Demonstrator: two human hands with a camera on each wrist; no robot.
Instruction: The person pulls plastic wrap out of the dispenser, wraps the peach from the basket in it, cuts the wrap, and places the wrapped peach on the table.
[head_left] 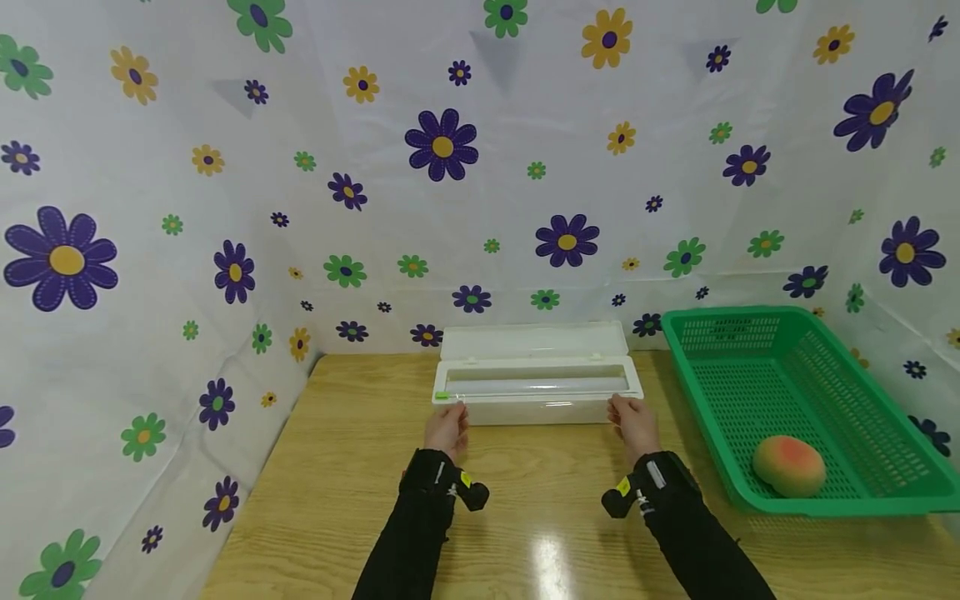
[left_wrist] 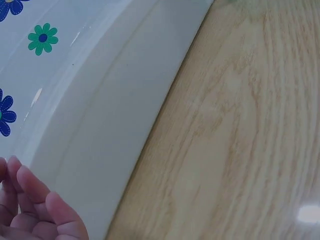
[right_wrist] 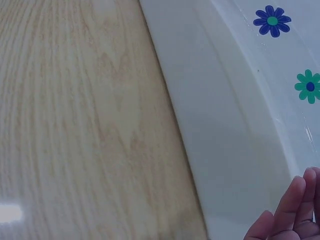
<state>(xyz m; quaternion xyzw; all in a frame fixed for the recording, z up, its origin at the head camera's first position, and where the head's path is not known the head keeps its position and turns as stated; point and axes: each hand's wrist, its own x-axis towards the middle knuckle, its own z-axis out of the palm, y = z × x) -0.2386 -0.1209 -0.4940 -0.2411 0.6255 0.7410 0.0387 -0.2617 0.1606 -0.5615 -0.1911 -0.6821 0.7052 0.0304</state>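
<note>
White box point(head_left: 536, 415) | left hand point(head_left: 447, 428), right hand point(head_left: 637, 425) pinching film point(head_left: 536, 385) | yellow wrist labels point(head_left: 466, 480) (illegible)

In the left wrist view, the lower-left corner is cropping the left hand point(left_wrist: 42, 210); the right wrist view's lower-right corner is cropping the right hand point(right_wrist: 292, 212). At the head view's lower middle, fingertips point(head_left: 617, 404) are hiding bits of the white box point(head_left: 537, 413); any grip is proving too small to tell. The bottom edge is cropping both sleeves point(head_left: 405, 533).
</note>
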